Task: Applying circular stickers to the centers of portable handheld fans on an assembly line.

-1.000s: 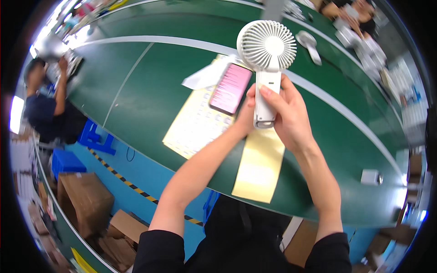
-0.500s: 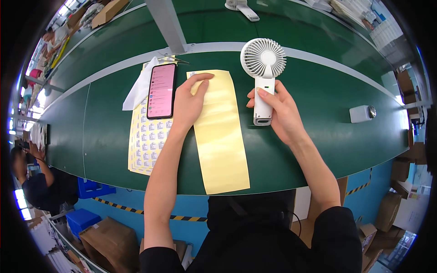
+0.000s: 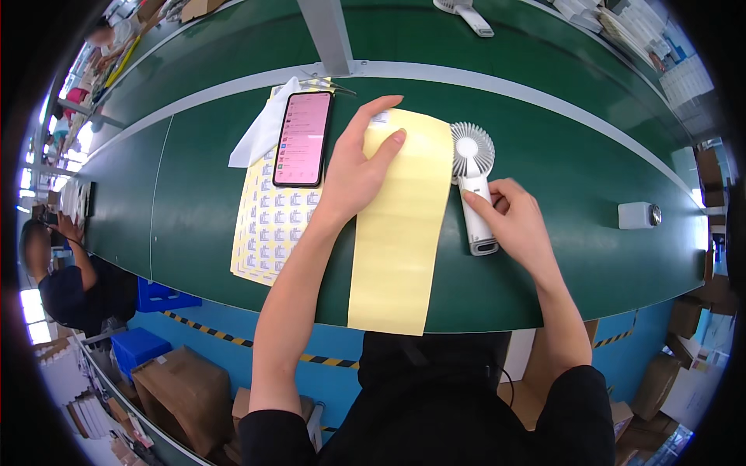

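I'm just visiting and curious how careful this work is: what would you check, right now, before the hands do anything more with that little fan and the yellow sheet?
1. Fan lies flat on the belt: ok.
2. Right hand has hold of the fan's handle: ok, fingers on it.
3. Left hand rests on the yellow sheet, pinning it: ok.
4. Sheet fully on the belt: not ok, its near end overhangs the edge.
5. Phone clear of both hands: ok, beside the left hand, on the sticker sheet.
6. A sticker on the left fingertips: cannot tell.
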### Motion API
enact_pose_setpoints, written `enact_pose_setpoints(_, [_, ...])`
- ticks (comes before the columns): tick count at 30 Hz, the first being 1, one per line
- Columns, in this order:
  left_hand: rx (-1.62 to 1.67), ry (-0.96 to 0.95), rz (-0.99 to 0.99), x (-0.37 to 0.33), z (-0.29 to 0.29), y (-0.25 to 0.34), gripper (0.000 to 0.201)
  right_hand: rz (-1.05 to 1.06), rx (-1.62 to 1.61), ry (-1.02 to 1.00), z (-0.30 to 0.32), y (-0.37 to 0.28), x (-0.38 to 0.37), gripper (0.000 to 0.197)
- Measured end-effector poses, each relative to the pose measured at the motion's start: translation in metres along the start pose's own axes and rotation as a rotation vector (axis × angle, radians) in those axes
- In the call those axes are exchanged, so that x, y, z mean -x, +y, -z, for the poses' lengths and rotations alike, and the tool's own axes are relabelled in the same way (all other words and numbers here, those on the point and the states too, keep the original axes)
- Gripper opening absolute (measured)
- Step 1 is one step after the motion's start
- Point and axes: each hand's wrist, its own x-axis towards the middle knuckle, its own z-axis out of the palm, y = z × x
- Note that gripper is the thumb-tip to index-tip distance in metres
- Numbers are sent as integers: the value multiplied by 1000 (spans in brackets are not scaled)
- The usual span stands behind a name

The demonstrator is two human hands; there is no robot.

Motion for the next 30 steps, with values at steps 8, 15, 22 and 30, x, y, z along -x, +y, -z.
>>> enact_pose_setpoints(8, [173,-303,70,10,-3,8,59,921,107,255,-16,-44,-31,24])
enact_pose_setpoints(15, [62,-362,-94,14,-8,12,65,728,-47,9,-17,-48,-43,20])
enact_pose_setpoints(22, [181,-388,55,15,-9,19,50,556,-183,85,-16,-45,-46,13])
enact_pose_setpoints(30, [302,-352,149,12,-7,9,37,1033,128,584,-21,-39,-61,12])
